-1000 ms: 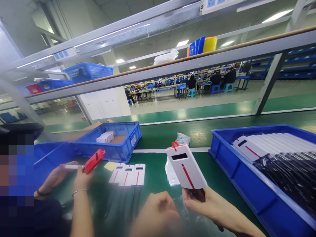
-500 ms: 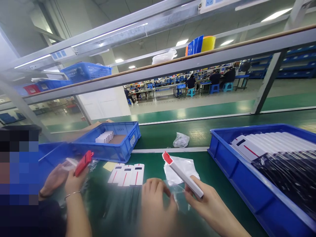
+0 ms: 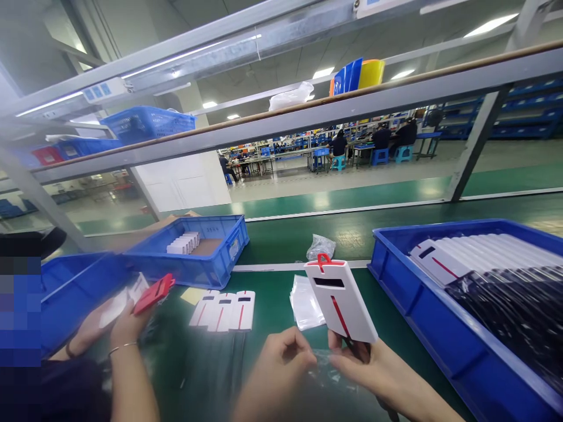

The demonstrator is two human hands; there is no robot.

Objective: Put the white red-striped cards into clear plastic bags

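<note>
Here's the right hand (image 3: 367, 364), grasping a white device (image 3: 347, 313) by its lower end, red loop up, above the green table (image 3: 272, 305). The left hand (image 3: 281, 364) curls close by, clear film (image 3: 328, 370) at its fingertips; whether it grips that, I can't tell. Over in the right tray (image 3: 440, 343), white devices (image 3: 488, 252) pack a row, dark cables (image 3: 505, 316) alongside. The centre-left tray (image 3: 211, 269) holds white pieces (image 3: 183, 242) in a short row.

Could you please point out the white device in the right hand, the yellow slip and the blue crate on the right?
White device (image 3: 342, 302), head view, front face.
Yellow slip (image 3: 192, 295), head view, top face.
Blue crate (image 3: 422, 308), head view, outer side wall.
</note>
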